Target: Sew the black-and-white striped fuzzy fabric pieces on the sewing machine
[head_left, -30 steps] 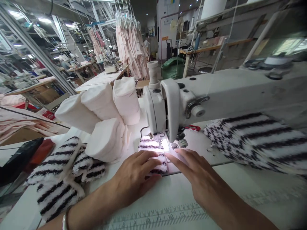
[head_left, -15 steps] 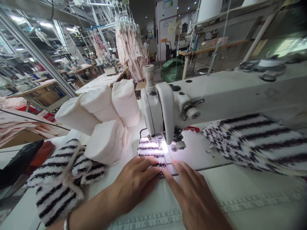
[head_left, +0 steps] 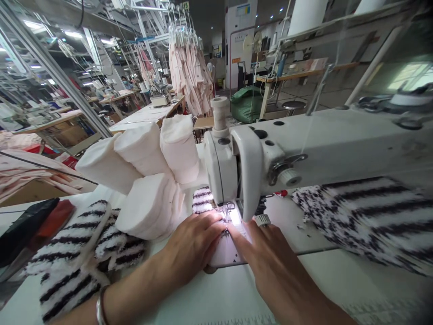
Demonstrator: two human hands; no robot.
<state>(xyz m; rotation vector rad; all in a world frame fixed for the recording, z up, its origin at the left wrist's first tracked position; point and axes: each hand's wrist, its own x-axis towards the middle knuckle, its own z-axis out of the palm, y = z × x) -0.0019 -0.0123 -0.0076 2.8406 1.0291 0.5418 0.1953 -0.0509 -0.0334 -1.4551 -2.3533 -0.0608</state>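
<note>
**Lot: striped terry piece at the needle, both hands flat upon it**

Item: black-and-white striped terry piece (head_left: 202,201), lying on the white table (head_left: 341,282) beneath the steel presser foot (head_left: 230,208) of a white industrial sewing machine (head_left: 338,146). Left hand (head_left: 191,246), wearing a silver bangle (head_left: 99,311), and right hand (head_left: 267,257): both open, fingers extended, pressing flat, neither gripping. Progress: piece in work; stitching hidden by hands and machine head, so extent sewn cannot be told. Off the machine: folded striped terry pieces (head_left: 72,257) at left, a bulk of striped terry fabric (head_left: 365,221) at right, soft white padded rolls (head_left: 179,149) behind.
</note>
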